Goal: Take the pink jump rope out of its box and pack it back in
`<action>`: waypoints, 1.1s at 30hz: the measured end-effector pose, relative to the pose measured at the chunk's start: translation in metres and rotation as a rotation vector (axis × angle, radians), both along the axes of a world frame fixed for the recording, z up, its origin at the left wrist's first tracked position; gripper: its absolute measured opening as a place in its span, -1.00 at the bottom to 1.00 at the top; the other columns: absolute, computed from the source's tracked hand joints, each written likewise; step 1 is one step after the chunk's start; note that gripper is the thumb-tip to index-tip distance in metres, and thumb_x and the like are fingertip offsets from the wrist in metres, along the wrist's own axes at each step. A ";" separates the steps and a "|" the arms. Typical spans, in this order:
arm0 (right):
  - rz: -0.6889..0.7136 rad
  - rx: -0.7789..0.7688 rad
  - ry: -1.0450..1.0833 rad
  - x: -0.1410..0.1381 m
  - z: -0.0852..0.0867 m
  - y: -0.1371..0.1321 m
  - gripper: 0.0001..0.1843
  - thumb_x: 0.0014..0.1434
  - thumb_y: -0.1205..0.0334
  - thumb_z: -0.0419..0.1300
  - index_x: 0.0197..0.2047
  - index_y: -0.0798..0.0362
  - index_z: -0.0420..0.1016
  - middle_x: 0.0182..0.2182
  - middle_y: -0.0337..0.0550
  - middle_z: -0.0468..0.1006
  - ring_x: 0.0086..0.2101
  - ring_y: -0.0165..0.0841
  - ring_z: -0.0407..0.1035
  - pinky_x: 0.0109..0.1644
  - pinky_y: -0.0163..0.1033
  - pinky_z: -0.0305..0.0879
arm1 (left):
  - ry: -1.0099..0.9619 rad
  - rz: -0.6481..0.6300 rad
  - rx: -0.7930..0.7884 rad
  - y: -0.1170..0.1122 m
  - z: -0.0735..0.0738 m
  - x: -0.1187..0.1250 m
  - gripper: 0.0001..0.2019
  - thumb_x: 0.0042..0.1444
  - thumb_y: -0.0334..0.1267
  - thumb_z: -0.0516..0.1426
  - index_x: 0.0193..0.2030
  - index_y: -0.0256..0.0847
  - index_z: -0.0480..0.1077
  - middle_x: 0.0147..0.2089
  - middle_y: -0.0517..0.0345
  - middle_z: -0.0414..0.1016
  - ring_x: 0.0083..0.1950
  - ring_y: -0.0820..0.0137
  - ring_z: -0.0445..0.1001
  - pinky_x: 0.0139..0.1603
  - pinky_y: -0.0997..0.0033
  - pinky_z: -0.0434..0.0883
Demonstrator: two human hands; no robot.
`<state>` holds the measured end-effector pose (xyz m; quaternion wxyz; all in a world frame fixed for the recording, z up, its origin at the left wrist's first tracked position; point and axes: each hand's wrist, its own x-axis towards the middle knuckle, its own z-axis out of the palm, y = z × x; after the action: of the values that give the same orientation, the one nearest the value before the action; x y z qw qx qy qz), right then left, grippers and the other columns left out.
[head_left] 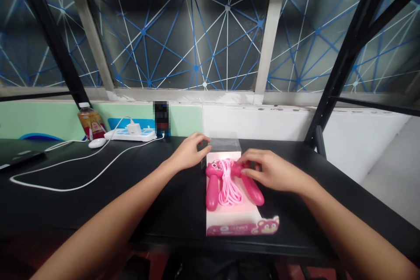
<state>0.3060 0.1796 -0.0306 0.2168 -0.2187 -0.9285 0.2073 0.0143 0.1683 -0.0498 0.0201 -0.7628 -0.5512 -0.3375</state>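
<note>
A pink jump rope [230, 188] lies on a pale pink card tray [226, 217], its cord coiled between two dark pink handles. The left handle [212, 190] has a cartoon animal head at its top. My right hand [271, 168] pinches the head end of the right handle [253, 190], partly covering it. That handle slants outward over the tray's right edge. Behind the tray stands a clear plastic cover [225, 143]. My left hand [190, 151] is at the left side of this cover, thumb and forefinger apart, fingertips at its edge.
On the black desk [157, 210], a white power strip [131, 134] stands at the back left with a charger plugged in. A bottle [91, 122], a white mouse [97, 143] and a phone [162, 118] are nearby. A white cable [108, 164] loops across the left side. Black posts rise either side.
</note>
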 end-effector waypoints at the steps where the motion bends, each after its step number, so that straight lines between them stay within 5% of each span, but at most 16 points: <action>1: -0.088 0.084 -0.017 0.000 -0.004 0.005 -0.72 0.24 0.16 0.17 -0.01 0.02 0.52 -0.10 -0.06 0.51 -0.11 -0.25 0.41 0.05 -0.13 0.29 | 0.020 -0.033 -0.062 -0.008 0.006 0.001 -0.73 0.19 -0.08 0.10 -0.12 -0.18 0.47 -0.20 0.11 0.52 -0.26 0.39 0.47 -0.26 0.44 0.35; 3: -0.145 0.120 -0.078 -0.002 -0.013 0.011 -0.60 0.19 0.10 0.22 0.09 0.00 0.46 -0.08 -0.05 0.46 -0.09 -0.22 0.38 0.07 -0.12 0.28 | 0.068 -0.131 -0.260 -0.022 0.015 0.006 -0.74 0.18 -0.05 0.12 -0.14 -0.16 0.48 -0.42 0.23 0.49 -0.43 0.45 0.43 -0.37 0.49 0.29; 7: -0.173 0.067 -0.093 -0.013 -0.023 0.011 -0.61 0.18 0.08 0.21 0.05 0.03 0.45 -0.18 -0.09 0.41 -0.23 -0.30 0.38 -0.05 -0.17 0.31 | 0.128 -0.185 -0.399 -0.036 0.022 0.017 -0.66 0.13 0.03 0.17 -0.10 -0.15 0.49 -0.45 0.24 0.51 -0.45 0.45 0.42 -0.43 0.50 0.22; 13: -0.266 0.079 -0.043 -0.020 -0.026 0.011 -0.73 0.17 0.04 0.22 -0.14 0.04 0.50 -0.29 -0.14 0.44 -0.32 -0.32 0.36 -0.21 -0.22 0.28 | 0.161 -0.155 -0.393 -0.034 0.019 0.019 -0.69 0.23 -0.02 0.08 -0.12 -0.15 0.53 -0.36 0.16 0.59 -0.40 0.42 0.47 -0.38 0.49 0.23; 22: -0.242 0.141 -0.087 -0.019 -0.033 0.012 -0.72 0.33 0.08 0.02 -0.13 0.09 0.42 -0.22 -0.03 0.46 -0.28 -0.28 0.40 -0.18 -0.19 0.29 | 0.154 -0.182 -0.411 -0.036 0.021 0.017 -0.64 0.14 0.05 0.15 -0.09 -0.15 0.52 -0.44 0.22 0.56 -0.43 0.41 0.45 -0.40 0.47 0.23; 30: -0.374 0.409 -0.292 -0.028 -0.012 -0.016 -0.65 0.33 0.04 0.00 -0.01 0.09 0.42 -0.09 0.02 0.44 -0.33 -0.26 0.44 -0.36 -0.22 0.28 | 0.133 -0.136 -0.321 -0.035 0.019 0.019 -0.66 0.06 0.08 0.22 -0.22 -0.16 0.51 -0.46 0.19 0.54 -0.48 0.40 0.45 -0.48 0.45 0.19; 33: -0.148 0.498 -0.295 -0.032 -0.006 -0.035 -0.59 0.33 0.00 0.01 0.14 -0.01 0.38 -0.07 0.02 0.45 -0.17 -0.17 0.43 -0.31 -0.20 0.32 | 0.154 -0.119 -0.284 -0.034 0.015 0.021 -0.66 0.09 0.06 0.20 -0.19 -0.17 0.50 -0.45 0.17 0.53 -0.46 0.37 0.47 -0.46 0.44 0.21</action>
<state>0.2739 0.1442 -0.0365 0.1409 -0.2535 -0.9539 -0.0774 0.0354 0.1343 -0.0346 -0.0656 -0.8129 -0.5439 -0.1976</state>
